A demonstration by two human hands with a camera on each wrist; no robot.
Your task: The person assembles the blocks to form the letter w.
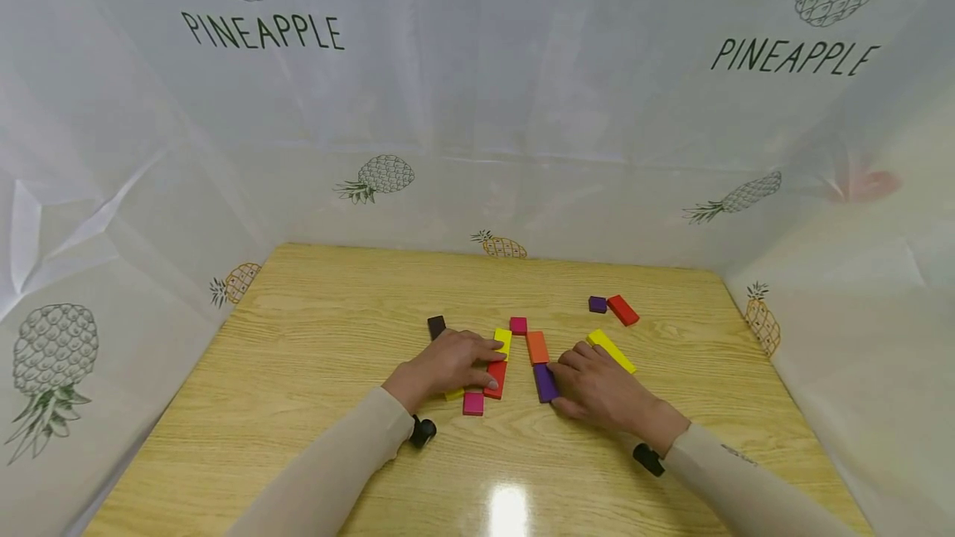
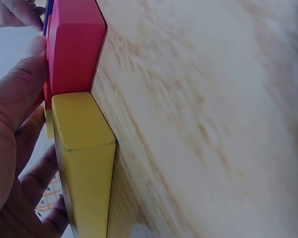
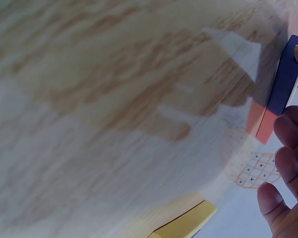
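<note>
My left hand (image 1: 453, 361) lies over small coloured blocks, its thumb on a red block (image 1: 496, 371) and fingertips on a yellow block (image 1: 506, 338). These two stand end to end. Below the hand, a pink block (image 1: 473, 404) meets another yellow block (image 2: 87, 148), partly hidden in the head view. A black block (image 1: 436, 326) shows beyond the knuckles. My right hand (image 1: 603, 388) touches the right side of a purple block (image 1: 545, 384) with thumb and index finger. An orange block (image 1: 537, 347) continues from the purple one's far end.
A small pink block (image 1: 518, 325) lies between the two rows at their far end. To the right are a long yellow block (image 1: 612, 351), a small purple block (image 1: 598, 304) and a red block (image 1: 622, 310). Pineapple-printed sheeting (image 1: 477, 106) borders the wooden table (image 1: 336, 297).
</note>
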